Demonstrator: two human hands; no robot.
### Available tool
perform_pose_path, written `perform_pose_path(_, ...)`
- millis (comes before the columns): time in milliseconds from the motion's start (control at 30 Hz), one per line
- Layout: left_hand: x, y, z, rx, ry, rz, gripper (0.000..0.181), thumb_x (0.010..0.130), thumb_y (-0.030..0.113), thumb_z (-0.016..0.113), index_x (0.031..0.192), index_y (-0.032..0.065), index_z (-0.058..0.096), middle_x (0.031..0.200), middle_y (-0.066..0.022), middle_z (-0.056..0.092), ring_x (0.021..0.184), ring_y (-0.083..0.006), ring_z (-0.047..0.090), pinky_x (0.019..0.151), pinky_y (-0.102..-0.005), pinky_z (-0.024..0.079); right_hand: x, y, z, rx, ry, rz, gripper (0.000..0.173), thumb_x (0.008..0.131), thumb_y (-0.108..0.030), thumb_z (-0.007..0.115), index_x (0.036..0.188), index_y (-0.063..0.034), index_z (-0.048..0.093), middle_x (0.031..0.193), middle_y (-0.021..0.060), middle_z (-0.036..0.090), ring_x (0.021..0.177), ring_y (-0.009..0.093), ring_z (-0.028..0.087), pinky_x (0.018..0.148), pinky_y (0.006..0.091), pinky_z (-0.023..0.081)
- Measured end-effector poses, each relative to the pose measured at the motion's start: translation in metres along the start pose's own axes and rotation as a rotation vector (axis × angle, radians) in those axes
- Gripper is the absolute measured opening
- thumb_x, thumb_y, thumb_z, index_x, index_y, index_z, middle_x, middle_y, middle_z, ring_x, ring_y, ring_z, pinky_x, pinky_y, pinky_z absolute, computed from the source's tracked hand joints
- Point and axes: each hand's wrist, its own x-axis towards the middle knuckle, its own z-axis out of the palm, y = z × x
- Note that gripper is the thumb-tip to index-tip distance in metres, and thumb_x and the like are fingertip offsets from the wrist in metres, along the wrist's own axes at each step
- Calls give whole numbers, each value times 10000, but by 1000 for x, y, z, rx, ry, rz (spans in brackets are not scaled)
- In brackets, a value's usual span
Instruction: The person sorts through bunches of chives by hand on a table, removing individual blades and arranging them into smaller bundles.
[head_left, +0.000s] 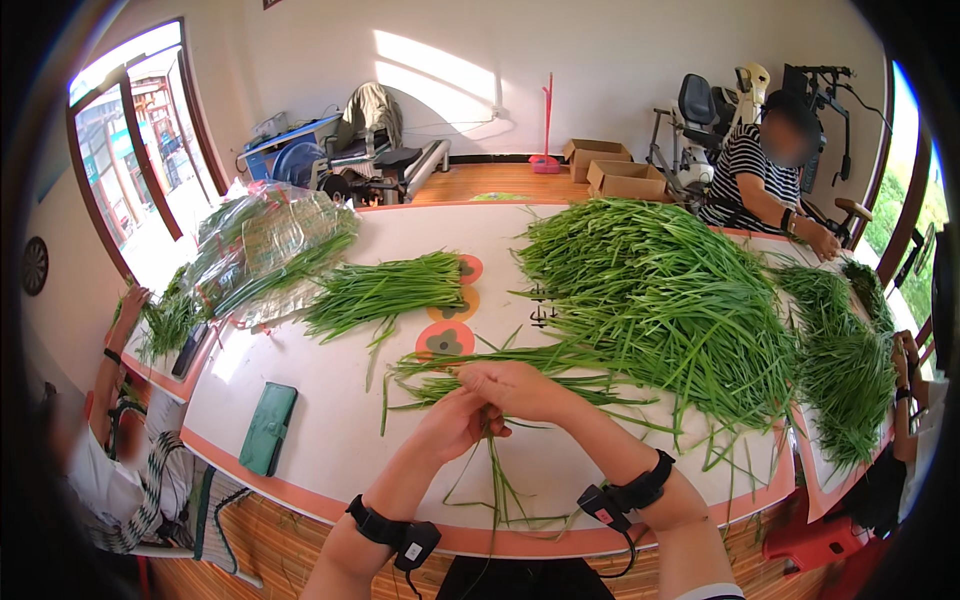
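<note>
My left hand (457, 424) and my right hand (517, 388) meet over the near middle of a white table with a coral border (300, 499). Thin green blades (499, 480), grass-like leaves such as garlic chives, hang down below my left hand, which is closed around them. The fingertips of my right hand pinch at the same place; what exactly they hold is hidden. Just beyond the hands lie loose stalks (555, 360). A large heap of the green leaves (645, 300) covers the right side. A neater bundle (390, 289) lies left of centre, its even ends over printed round patterns (445, 341).
A green phone case (268, 427) lies at the near left. Clear plastic bags (262, 240) with leaves stand behind it. Another leaf pile (840, 360) is at the far right. A person in a striped top (757, 180) sits back right; other people's hands are at the left and right edges.
</note>
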Motion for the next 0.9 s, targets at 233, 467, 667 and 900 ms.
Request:
perform_pose_path(233, -3, 27, -31, -218, 218, 244, 243, 887, 251, 444, 1019, 59, 512, 618, 1, 425, 558, -121, 445, 528, -280, 422, 9, 44, -19, -825, 360, -172, 282, 726, -294, 582, 884, -64, 616, 847, 111, 595, 832, 286, 515, 740, 342, 416)
perform_pose_path(467, -3, 30, -27, -189, 323, 236, 235, 885, 248, 445, 1012, 60, 506, 603, 9, 373, 541, -112, 381, 502, -269, 372, 18, 67, -21, -863, 396, -202, 162, 657, -177, 587, 757, -50, 603, 777, 124, 597, 773, 299, 527, 730, 368, 417)
perform_pose_path(667, -3, 29, -29, -183, 323, 227, 236, 887, 249, 442, 1011, 59, 509, 604, 8, 377, 542, -112, 380, 505, -269, 371, 13, 47, -23, -663, 411, -222, 135, 681, -145, 534, 741, -41, 596, 699, 113, 605, 700, 300, 566, 650, 393, 451)
perform_pose_path(900, -7, 28, -33, -204, 317, 252, 242, 887, 246, 446, 1017, 54, 515, 608, 11, 391, 549, -114, 404, 517, -273, 394, 14, 38, -25, -525, 444, -149, 183, 689, -192, 549, 782, -53, 625, 716, 117, 607, 724, 294, 567, 650, 391, 450)
